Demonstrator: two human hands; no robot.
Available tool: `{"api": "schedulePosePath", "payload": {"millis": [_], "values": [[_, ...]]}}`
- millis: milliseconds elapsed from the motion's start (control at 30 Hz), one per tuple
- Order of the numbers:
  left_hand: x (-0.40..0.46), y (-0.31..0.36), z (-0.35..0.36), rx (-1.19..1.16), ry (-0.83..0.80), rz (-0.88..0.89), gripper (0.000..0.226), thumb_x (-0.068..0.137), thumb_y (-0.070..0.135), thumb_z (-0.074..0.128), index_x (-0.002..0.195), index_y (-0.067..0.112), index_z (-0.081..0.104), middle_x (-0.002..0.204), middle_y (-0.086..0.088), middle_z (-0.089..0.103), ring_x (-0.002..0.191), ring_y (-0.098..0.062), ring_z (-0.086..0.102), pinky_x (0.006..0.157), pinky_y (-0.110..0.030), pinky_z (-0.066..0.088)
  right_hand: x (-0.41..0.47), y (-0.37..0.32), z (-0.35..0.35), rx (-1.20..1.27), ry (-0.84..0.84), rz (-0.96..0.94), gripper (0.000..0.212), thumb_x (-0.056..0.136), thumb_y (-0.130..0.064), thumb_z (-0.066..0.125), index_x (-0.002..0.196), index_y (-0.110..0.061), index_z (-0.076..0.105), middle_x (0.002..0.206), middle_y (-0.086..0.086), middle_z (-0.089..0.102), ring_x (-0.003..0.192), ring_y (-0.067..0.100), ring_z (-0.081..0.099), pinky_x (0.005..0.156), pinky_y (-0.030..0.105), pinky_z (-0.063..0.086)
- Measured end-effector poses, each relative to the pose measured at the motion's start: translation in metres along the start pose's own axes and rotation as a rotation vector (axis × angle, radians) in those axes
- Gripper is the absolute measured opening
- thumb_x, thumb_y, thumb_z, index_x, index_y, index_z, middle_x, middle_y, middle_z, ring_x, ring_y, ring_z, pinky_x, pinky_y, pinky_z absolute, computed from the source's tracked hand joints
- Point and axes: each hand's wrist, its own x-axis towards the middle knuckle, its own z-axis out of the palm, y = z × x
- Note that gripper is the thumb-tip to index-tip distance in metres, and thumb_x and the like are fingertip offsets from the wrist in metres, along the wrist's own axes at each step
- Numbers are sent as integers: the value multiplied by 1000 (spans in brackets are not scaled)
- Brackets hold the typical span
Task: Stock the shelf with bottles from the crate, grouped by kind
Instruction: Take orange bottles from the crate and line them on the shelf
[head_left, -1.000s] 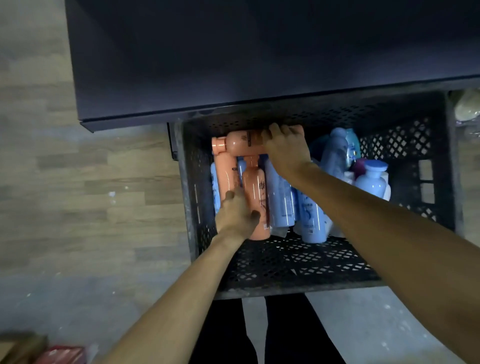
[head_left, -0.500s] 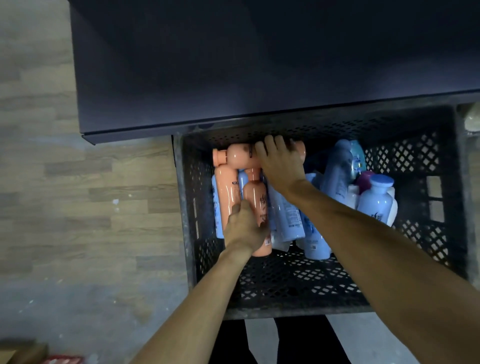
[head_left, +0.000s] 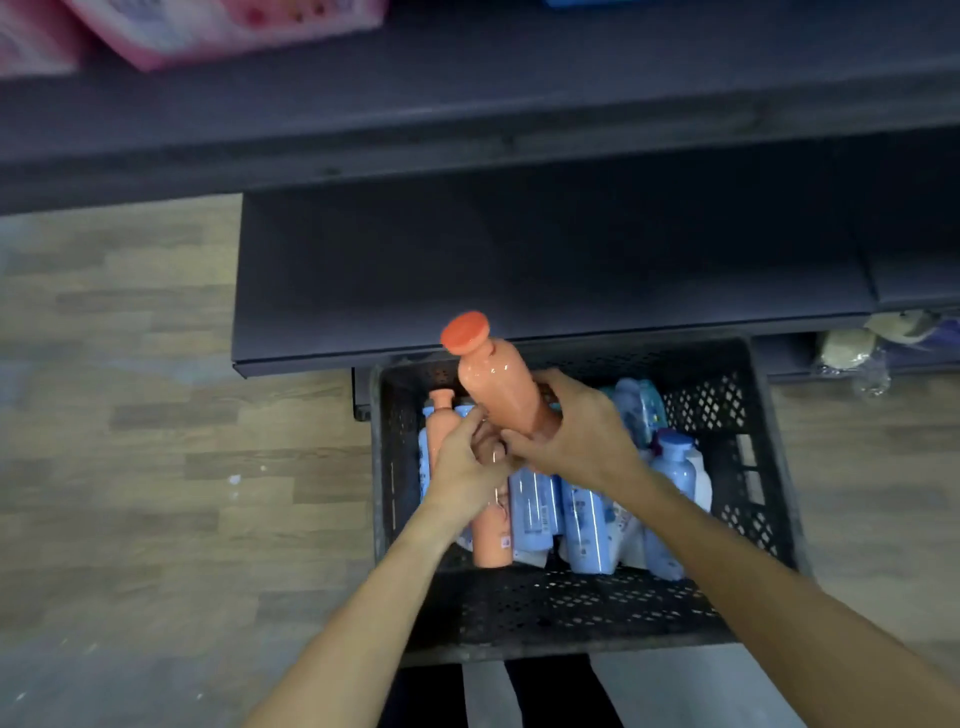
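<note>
Lifting clear, the right hand (head_left: 574, 441) is gripping an orange bottle (head_left: 498, 384), cap toward eleven o'clock; the left hand (head_left: 467, 467) is gripping another in the crate (head_left: 571, 613), pairing kinds.

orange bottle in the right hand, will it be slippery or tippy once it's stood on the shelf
Probably somewhat slippery: the orange bottle is glossy, with highlights on its smooth body, and the right hand wraps its lower end. Likely rigid: it keeps its shape in that grip. It may tip easily, being tall and slim with a narrow neck under a wide cap.
</note>
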Motion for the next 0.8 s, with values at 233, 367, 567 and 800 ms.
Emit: {"api": "schedulePosePath", "payload": {"millis": [233, 367, 567, 800], "values": [[-53, 93, -3, 15, -138, 262, 60, 66, -2, 86, 117, 15, 59, 108, 1, 72, 102, -12, 69, 90, -26, 55, -47, -60, -102, 410, 38, -18, 45, 77, -25, 81, 119, -21, 65, 107, -7, 72, 100, 8, 70, 86, 33, 58], [-91, 146, -4, 177, -83, 415, 54, 63, 17, 88, 108, 26, 61, 97, 10, 72, 92, -5, 69, 86, -32, 58, -74, -103, -155, 471, 261, -50, 52, 76, -22, 86, 122, -16, 64, 113, -2, 69, 106, 8, 69, 89, 30, 59], [-138, 212, -15, 385, 74, 596, 61, 54, 44, 87, 106, 35, 58, 87, 16, 71, 81, 1, 67, 78, -32, 56, -110, -170, -208, 444, 476, -102, 48, 75, -15, 86, 116, -15, 61, 100, -12, 72, 93, -6, 69, 76, 19, 59], [-175, 284, -36, 388, 139, 785, 59, 53, 45, 86, 105, 34, 59, 87, 16, 72, 80, 0, 68, 75, -34, 55, -124, -241, -262, 376, 581, -248, 45, 75, -24, 86, 112, -21, 61, 95, -13, 74, 88, -3, 71, 74, 17, 57]]}}
